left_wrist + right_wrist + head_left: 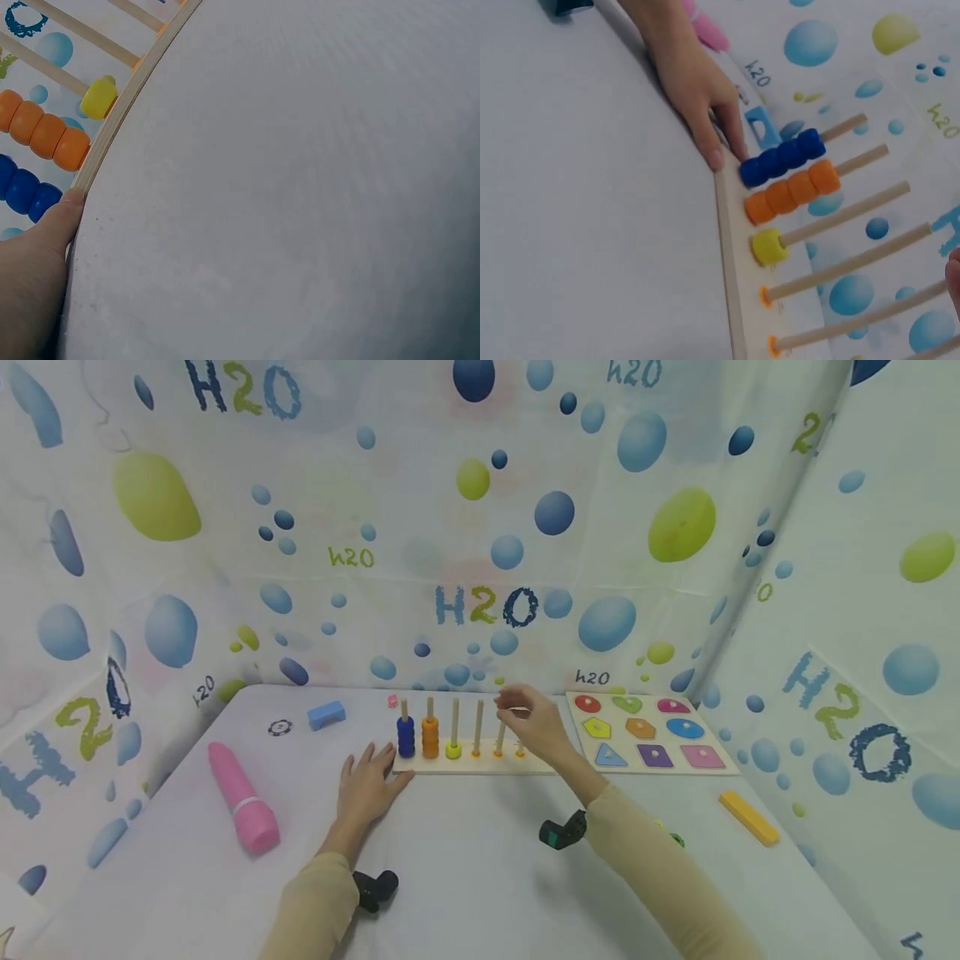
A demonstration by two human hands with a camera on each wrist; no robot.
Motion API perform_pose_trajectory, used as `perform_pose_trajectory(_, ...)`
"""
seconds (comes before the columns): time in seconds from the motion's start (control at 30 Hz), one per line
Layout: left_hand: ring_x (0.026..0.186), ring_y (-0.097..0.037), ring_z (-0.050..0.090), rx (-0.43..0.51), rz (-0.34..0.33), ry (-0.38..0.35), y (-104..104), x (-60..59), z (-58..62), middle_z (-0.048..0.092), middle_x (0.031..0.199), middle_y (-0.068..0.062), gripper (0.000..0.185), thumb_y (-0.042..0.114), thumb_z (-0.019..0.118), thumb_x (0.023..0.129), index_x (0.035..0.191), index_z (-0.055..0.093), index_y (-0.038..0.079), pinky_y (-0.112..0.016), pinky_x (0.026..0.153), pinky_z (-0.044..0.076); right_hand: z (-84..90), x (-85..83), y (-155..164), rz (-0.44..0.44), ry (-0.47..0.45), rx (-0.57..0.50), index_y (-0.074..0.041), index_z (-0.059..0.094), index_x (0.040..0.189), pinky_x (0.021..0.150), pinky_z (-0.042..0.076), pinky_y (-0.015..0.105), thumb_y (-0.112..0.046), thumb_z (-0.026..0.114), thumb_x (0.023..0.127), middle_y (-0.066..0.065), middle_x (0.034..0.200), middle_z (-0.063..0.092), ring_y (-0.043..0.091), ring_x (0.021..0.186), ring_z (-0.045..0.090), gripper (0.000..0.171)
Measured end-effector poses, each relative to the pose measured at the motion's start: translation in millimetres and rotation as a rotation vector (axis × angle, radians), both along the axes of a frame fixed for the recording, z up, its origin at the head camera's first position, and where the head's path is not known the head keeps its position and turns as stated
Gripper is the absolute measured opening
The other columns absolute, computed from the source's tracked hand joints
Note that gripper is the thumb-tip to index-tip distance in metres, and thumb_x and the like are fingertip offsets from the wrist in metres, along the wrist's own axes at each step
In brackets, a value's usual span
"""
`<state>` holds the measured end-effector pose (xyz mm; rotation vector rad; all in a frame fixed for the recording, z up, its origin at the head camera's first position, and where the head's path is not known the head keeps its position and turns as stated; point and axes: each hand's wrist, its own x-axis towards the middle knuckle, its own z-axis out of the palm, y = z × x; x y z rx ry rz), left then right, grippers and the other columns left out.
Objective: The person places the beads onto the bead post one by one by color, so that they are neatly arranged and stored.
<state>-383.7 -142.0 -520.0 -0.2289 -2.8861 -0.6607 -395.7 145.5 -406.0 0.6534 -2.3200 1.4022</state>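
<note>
Head view: a white cloth-covered table (480, 877) is seen inside a bubble-printed enclosure. Set crosswise on it, towards the far edge, is a long pale wooden peg board (480, 765), its long axis running left to right, with upright wooden pegs (477, 727) standing in a row. The leftmost peg carries a stack of blue beads (406, 737), the next a stack of orange beads (430, 737), the third a single yellow bead (453, 750); the remaining pegs are bare above small orange collars.

The left hand (367, 789) is laid flat on the table with fingers extended, fingertips touching the board's left front corner; nothing is grasped. This is confirmed in the left wrist view, where a fingertip (66, 210) meets the board edge just below the blue stack.

The right hand (534, 722) is raised over the right end of the row, fingers bent together near the tops of the fifth and sixth pegs. Whether something small is pinched there cannot be told; the fingers are blurred. The bare pegs lie directly below and slightly left of that hand, axes vertical, so the right hand is plainly the nearer one to them.

Noted elsewhere: a wooden shape-puzzle tray (649, 732) just right of the board, a pink cylinder (243, 797) at left, a blue block (326, 714), a yellow bar (748, 817).
</note>
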Motion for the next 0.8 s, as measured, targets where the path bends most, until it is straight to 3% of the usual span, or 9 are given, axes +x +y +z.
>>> perform_pose_trajectory(0.23, 0.138, -0.039, 0.021, 0.004, -0.005, 0.005, 0.2, 1.2, 0.3, 0.041, 0.144, -0.014, 0.069, 0.051, 0.057, 0.090, 0.138, 0.046, 0.003, -0.059, 0.111, 0.003, -3.1, 36.4, 47.4, -0.025, -0.052, -0.020, 0.009, 0.058, 0.111, 0.086, 0.053, 0.036, 0.004, 0.065, 0.086, 0.022, 0.104, 0.065, 0.034, 0.099, 0.063, 0.026)
perform_pose_trajectory(0.4, 0.138, -0.039, 0.021, 0.002, -0.001, 0.005, -0.1, 2.2, -0.3, 0.041, 0.145, -0.014, 0.069, 0.051, 0.057, 0.090, 0.138, 0.046, 0.003, -0.059, 0.112, 0.003, -4.2, 66.4, 73.0, -0.067, -0.069, 0.034, 0.010, 0.057, 0.111, 0.085, 0.053, 0.038, 0.006, 0.063, 0.086, 0.025, 0.103, 0.064, 0.038, 0.098, 0.063, 0.026)
perform_pose_trajectory(0.8, 0.139, -0.039, 0.020, 0.005, -0.008, -0.007, -0.4, 1.3, 1.3, 0.040, 0.145, -0.015, 0.069, 0.051, 0.056, 0.090, 0.139, 0.044, 0.003, -0.059, 0.111, 0.003, -57.3, 112.9, 148.8, -0.139, -0.173, 0.104, 0.003, 0.058, 0.114, 0.084, 0.051, 0.021, -0.001, 0.064, 0.088, 0.019, 0.106, 0.065, 0.029, 0.099, 0.064, 0.027)
